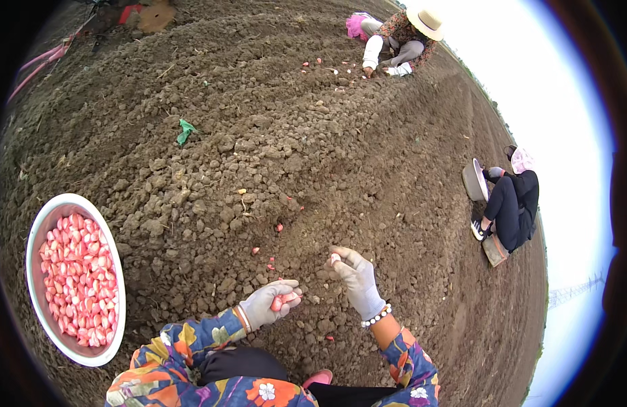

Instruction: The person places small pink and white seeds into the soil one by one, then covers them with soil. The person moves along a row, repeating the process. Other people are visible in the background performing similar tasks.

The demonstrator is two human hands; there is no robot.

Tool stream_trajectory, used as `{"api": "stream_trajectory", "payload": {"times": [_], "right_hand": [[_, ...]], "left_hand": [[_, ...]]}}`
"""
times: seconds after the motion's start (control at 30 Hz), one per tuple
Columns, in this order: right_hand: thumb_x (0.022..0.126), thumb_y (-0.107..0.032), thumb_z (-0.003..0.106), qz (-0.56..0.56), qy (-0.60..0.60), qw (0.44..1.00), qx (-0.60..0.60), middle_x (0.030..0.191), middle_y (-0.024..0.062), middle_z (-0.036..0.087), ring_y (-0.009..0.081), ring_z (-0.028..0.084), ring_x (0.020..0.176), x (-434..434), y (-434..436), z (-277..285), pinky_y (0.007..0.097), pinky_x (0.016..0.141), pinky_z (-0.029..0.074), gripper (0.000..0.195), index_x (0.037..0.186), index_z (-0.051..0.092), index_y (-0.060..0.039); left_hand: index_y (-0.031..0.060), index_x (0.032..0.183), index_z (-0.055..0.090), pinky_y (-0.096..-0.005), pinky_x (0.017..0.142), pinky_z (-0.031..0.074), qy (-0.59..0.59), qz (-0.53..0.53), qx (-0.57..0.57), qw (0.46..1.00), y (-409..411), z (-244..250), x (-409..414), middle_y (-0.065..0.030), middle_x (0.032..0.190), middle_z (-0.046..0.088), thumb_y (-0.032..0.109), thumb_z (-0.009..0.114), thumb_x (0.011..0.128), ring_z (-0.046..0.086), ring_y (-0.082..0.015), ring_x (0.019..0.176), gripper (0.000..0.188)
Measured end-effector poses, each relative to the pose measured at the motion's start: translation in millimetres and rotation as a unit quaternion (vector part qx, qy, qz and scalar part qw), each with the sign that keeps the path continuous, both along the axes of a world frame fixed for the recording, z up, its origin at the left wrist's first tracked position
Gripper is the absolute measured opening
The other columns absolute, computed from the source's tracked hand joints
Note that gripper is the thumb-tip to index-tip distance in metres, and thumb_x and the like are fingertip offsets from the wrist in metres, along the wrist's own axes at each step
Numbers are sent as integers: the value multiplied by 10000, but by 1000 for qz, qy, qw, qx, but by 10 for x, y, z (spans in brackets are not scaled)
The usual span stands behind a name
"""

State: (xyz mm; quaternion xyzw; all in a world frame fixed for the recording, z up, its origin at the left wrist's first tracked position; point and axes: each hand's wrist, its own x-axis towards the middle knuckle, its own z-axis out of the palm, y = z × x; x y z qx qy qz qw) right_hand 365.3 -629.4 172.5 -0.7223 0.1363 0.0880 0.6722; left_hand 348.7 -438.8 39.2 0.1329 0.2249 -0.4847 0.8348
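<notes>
In my cupped left hand, which wears a pale glove, lie a few pink-coated cloves that look like garlic. My gloved right hand pinches a single pale clove between thumb and finger, just above the tilled soil. Between and beyond both hands, loose pink cloves rest in a shallow furrow. Another clove lies nearer my body. To my left stands a white-rimmed basin, well filled with pink cloves.
A person in a straw hat crouches at the top, hands by scattered cloves. At right another person sits with a grey basin. Green plastic and pink straps lie left. My pink shoe shows below.
</notes>
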Motion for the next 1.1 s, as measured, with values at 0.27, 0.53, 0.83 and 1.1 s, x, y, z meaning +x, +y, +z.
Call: {"api": "stream_trajectory", "payload": {"times": [0.27,0.53,0.83,1.1], "right_hand": [[908,-89,538,15,-23,999,-33,976,32,591,101,599,772,-16,-64,-20,232,690,508,335,1230,511,-2],[932,-148,524,11,41,999,-30,960,42,600,91,587,749,-30,-50,49,219,649,493,325,1219,514,5],[879,-26,527,40,23,997,-69,1015,49,591,101,587,842,-77,-287,-195,245,767,511,374,1243,494,52],[897,-144,587,17,91,995,-44,858,16,607,80,572,684,-97,-360,-265,226,629,493,325,1172,564,28]], "left_hand": [[88,1038,525,-164,366,365,-30,7,-102,994,129,13,133,-47,799,565,288,457,967,474,-65,514,224],[41,1170,504,-235,497,506,-98,-5,-14,995,176,214,186,-99,953,636,223,485,950,642,-162,731,286],[68,1199,474,-186,453,426,-151,-23,12,988,208,239,374,-27,818,556,159,503,924,565,-90,660,292],[62,1190,484,-213,510,484,-175,-34,28,984,142,244,423,-71,958,614,120,524,908,635,-139,827,291]]}}
